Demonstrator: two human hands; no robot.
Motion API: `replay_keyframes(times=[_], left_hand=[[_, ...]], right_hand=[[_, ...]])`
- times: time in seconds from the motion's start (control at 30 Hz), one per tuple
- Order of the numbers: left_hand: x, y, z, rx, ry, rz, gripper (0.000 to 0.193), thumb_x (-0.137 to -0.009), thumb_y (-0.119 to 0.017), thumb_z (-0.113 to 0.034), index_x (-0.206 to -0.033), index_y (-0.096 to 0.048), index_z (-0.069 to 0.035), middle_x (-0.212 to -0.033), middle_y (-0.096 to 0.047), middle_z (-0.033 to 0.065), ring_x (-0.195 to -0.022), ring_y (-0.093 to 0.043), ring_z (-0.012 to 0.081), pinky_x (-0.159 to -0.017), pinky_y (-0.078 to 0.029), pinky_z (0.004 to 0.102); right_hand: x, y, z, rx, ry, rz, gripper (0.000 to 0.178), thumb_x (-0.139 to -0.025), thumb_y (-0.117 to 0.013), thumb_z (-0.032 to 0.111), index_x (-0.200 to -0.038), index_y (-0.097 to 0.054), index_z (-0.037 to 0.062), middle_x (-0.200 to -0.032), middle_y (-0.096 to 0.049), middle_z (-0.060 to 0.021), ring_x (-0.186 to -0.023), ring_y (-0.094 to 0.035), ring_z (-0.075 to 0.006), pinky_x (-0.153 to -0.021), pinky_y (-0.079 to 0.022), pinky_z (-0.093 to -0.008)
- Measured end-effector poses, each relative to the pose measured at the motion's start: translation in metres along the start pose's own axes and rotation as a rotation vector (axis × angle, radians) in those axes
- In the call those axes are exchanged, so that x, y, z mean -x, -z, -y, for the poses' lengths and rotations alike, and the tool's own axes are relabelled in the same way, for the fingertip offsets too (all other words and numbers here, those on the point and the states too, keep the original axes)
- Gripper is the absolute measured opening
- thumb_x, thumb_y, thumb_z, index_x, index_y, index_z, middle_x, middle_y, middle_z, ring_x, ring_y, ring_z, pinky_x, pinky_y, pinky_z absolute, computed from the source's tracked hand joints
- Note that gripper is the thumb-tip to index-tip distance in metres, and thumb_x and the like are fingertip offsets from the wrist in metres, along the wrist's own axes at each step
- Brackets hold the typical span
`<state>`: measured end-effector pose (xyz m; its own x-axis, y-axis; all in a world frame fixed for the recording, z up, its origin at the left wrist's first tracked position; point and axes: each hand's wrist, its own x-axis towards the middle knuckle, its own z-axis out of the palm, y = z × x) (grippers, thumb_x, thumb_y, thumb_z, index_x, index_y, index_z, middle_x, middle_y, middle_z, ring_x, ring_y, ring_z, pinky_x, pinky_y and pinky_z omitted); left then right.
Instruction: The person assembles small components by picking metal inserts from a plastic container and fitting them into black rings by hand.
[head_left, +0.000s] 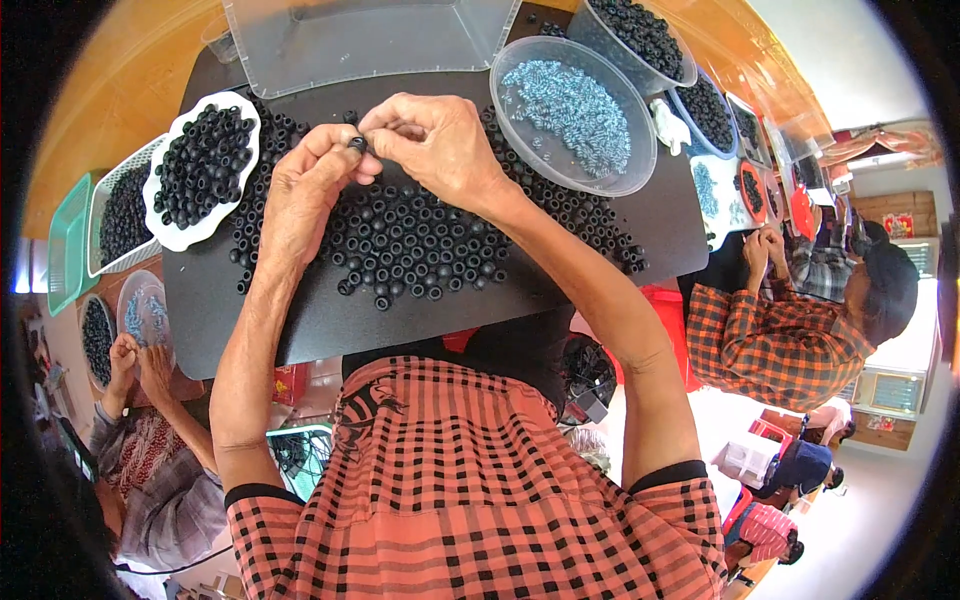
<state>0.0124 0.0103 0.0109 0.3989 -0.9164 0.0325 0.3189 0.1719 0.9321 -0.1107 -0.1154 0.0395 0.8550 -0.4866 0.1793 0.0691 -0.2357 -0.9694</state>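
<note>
Both hands up over the black mat [300, 330], left hand [305, 190] and right hand [435, 145] fingertips pinched together on one small black ring [357, 144], loose black rings [420, 240] spread beneath, clear bowl of pale springs [573, 115] just right, white dish of rings [200, 170] left.

Black beads [420, 240] on black mat [330, 325]. White scalloped dish [172, 238], contents black. Clear round bowl [640, 165] holding pale blue-grey speckled beads [570, 105]. Clear rectangular tray [370, 45]. Orange-brown table [110, 110]. Green basket [68, 245] at left. Salmon-and-black checked shirt [470, 490]. Neighbour's sleeve [770, 345] orange-and-black plaid.
</note>
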Motion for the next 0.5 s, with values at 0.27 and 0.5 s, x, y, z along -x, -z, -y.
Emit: replay_keyframes(times=[0.27,0.5], left_hand=[[0.001,-0.001,-0.004,0.021,0.032,-0.030,0.012,-0.090,-0.051,-0.006,-0.098,-0.059,-0.002,-0.087,-0.063,0.0051,-0.082,-0.060,0.0121,-0.078,-0.047,0.0258],[-0.001,0.002,0.001,-0.001,0.040,-0.052,0.011,-0.090,-0.051,-0.007,-0.097,-0.060,-0.003,-0.086,-0.064,0.0057,-0.081,-0.059,0.0117,-0.078,-0.047,0.0254]], right_hand=[[0.000,0.006,-0.013,0.103,-0.065,0.053,0.014,-0.083,-0.063,0.003,-0.095,-0.064,-0.0033,-0.079,-0.067,-0.0055,-0.074,-0.061,-0.0074,-0.064,-0.049,-0.0201],[0.004,-0.001,-0.025,-0.004,-0.033,0.051,0.018,-0.077,-0.064,0.005,-0.092,-0.065,-0.0049,-0.075,-0.067,-0.0085,-0.069,-0.063,-0.0110,-0.062,-0.051,-0.0244]])
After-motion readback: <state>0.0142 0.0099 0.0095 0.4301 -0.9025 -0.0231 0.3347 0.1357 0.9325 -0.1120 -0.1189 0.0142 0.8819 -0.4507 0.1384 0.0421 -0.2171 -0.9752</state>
